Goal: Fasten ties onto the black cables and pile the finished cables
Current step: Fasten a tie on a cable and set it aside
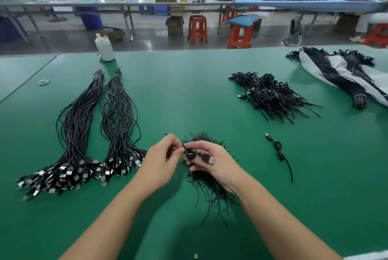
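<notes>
On the green felt-like work mat (189, 96), seen from the head camera, both hands meet just above a loose heap of short black wire ties (206, 180), the landmark for everything else. The left hand (161, 165) hovers at the heap's left edge, thumb and forefinger pinched together on the end of a thin tie at a small coiled black cable (190, 153). The right hand (214, 160) sits over the heap's upper part, its fingers curled round that coil, with the cable's silver USB plug (210, 160) lying across its knuckles. Both forearms reach in from the near edge of the mat.

Left of the heap lie two long bundles of straight black USB cables (94, 125), side by side, each bound near its far end by a pale band, their metal plugs fanned out at the near end. Just right of the heap a single tied black cable (278, 150) lies alone, plug pointing away. Further beyond the heap and to its right sits a pile of coiled, tied black cables (270, 96). Still further right, more long black cable bundles rest on a grey plastic bag (340, 70). Far beyond the heap and to its left, a white plastic bottle (104, 46) stands at the mat's far edge, and a pale rubber band (44, 81) lies on the mat near it.
</notes>
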{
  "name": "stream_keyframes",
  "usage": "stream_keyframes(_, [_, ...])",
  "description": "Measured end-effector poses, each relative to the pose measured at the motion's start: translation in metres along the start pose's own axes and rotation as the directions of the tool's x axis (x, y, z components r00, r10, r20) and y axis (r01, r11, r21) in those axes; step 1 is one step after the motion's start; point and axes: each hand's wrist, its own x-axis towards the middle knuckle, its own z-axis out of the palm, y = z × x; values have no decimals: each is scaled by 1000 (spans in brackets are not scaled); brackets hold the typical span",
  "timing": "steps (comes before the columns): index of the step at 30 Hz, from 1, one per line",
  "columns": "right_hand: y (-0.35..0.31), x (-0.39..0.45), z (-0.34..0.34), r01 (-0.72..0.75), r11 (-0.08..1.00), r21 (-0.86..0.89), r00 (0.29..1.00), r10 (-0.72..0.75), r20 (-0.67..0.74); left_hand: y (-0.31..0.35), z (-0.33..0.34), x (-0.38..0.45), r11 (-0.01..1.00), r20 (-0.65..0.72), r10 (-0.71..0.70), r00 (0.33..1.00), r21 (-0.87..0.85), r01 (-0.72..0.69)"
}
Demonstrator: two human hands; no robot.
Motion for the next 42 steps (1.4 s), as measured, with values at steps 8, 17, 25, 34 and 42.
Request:
stream_keyframes(8, [-1, 4, 6, -34, 996, -76, 993, 26, -111, 9, 5, -6, 961, -55, 253, 966, 133, -244])
stream_keyframes(17, [-7, 3, 5, -89, 987, 133, 992, 99, -74, 4, 12, -9, 928, -125, 327, 937, 232, -292])
stream_keyframes(25, [-7, 2, -1, 9, 1000, -9, 999, -9, -32, 11, 8, -7, 983, -196, 172, 965, 92, -157])
stream_keyframes(34, [-4, 4, 0, -103, 964, -246, 988, 72, -134, 8, 24, -12, 881, -170, 433, 885, 289, -375])
stream_keyframes(42, [-3, 5, -6, -118, 990, -75, 985, 107, -133, 2, 25, -14, 774, -91, 547, 832, 433, -461])
